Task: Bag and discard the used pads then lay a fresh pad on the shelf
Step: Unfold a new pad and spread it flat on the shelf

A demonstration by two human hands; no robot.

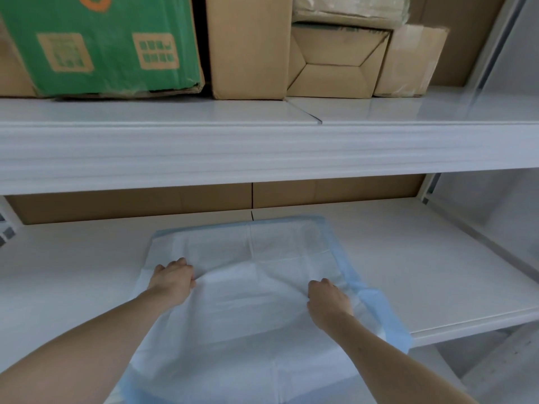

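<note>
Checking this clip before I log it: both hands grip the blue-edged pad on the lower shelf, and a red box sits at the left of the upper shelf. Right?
Not quite: the box at the left of the upper shelf is green, not red, as the head view shows. The rest holds: the left hand and right hand both grip the blue-edged pad on the lower shelf.

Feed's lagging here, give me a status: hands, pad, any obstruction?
Left hand and right hand both gripping the pad. Pad part spread on lower shelf, near edge overhanging. Nothing blocking.
</note>
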